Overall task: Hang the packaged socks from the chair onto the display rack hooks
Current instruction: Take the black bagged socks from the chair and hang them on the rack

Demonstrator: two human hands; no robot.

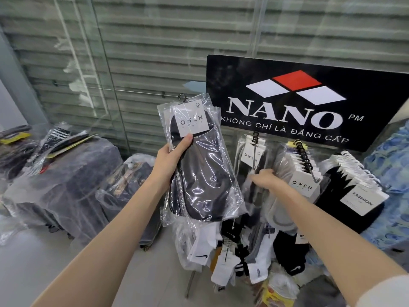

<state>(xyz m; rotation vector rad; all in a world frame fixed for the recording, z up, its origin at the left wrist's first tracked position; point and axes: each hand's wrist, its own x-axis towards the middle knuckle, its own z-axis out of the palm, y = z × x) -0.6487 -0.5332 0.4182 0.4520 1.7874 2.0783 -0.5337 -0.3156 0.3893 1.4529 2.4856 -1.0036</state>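
Note:
My left hand [171, 161] grips a stack of black socks in clear plastic packs [199, 169], held upright left of the rack, thumb on the white OWEN card. The display rack [281, 103] has a black NANO sign on top. Below it, hooks carry packs: one hook [255, 151] with few OWEN packs, another hook [304, 160] crowded with them. My right hand [264, 177] reaches among the hanging packs between those hooks, fingers curled around a grey pack [281, 171]. The chair is not identifiable.
A row of FASHION-labelled black socks [356, 187] hangs at the right. More socks [232, 258] hang on lower hooks. Plastic-wrapped suitcases [66, 185] stand at the left, with flat packs on top. Glass panels and a shutter close off the back.

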